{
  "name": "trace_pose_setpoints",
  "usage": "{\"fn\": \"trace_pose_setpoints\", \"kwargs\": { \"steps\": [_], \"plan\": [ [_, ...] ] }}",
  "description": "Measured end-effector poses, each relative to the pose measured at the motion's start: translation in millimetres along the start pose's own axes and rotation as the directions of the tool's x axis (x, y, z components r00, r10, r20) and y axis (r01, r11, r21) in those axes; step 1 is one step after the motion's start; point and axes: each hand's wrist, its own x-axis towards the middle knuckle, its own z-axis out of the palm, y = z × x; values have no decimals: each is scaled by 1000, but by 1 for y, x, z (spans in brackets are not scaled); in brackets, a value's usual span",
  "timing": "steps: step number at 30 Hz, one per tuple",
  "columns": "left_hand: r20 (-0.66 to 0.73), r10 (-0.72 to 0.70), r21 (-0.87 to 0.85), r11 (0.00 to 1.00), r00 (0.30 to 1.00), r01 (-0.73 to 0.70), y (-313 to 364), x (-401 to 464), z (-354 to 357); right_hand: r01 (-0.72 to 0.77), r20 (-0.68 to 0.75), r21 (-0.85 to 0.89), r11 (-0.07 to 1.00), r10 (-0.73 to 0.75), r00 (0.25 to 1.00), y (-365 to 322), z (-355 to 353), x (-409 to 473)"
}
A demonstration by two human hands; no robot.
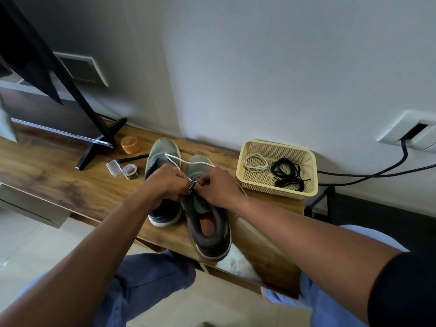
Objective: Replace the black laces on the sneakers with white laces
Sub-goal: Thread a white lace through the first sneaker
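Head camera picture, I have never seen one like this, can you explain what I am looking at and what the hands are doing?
The camera sits on a person's head and looks down at their own arms. Both hands work on the nearer sneaker: the left hand and right hand each pinch a white lace at its eyelets. A second sneaker stands beside it on the wooden table. To the right a yellow basket holds a coiled spare white lace and the removed black laces. A tape roll and an orange jar lie to the left.

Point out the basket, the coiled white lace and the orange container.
basket [245,161], head view, bare left wall.
coiled white lace [256,162], head view, on the coil's strands.
orange container [129,144], head view, middle of its lid.
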Motion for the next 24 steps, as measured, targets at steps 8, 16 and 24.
{"fn": "trace_pose_setpoints", "kwargs": {
  "steps": [8,16,24],
  "plan": [
    [17,72,183,980,997,-74,2,0,0,38,-80,-20,999,-40,996,2,1,-3],
    [2,144,432,892,990,-131,3,-2,-3,124,-127,-78,989,-133,983,-1,7,-4],
    [-76,67,99,993,995,-60,-8,10,3,32,-97,-36,999,-36,995,-2,2,5]
  ]
}}
